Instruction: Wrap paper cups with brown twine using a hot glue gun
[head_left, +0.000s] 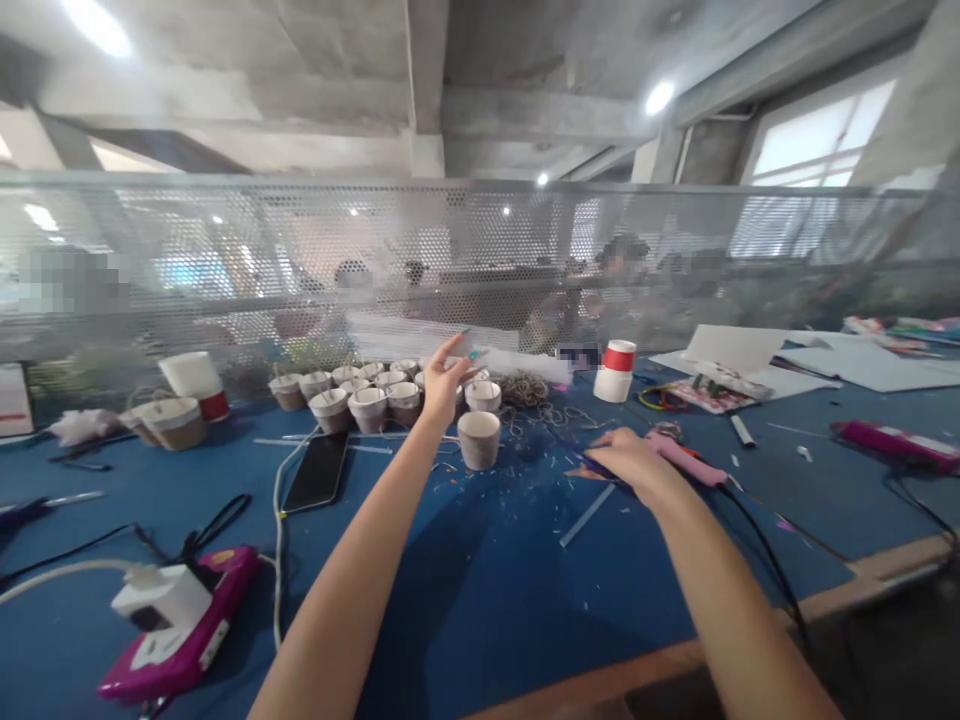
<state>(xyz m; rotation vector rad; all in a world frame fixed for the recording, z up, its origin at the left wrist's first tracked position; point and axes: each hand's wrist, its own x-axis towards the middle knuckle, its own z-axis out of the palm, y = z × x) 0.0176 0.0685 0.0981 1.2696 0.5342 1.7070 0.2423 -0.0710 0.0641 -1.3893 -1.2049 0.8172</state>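
My left hand (446, 380) reaches over the rear of a group of small whitewashed pots (369, 408), its fingers stretched out and apart. Just behind it lie translucent plastic sheets or sticks (525, 364); whether the fingertips touch them I cannot tell. On the right, my right hand (622, 458) is closed around dark blue-handled scissors (596, 465), mostly hidden by the fingers. A pink glue gun (686, 460) lies beside that wrist. Between my hands a single pot (478, 442) stands upright, and a tangle of brown twine (523, 390) lies behind it.
A phone (318, 474), a white cable (279, 540) and a magenta power strip (184, 640) are on the left. A red-and-white cup stack (616, 370) stands at the back, with papers (739, 350) to its right. A perforated metal screen (465, 230) borders the blue table.
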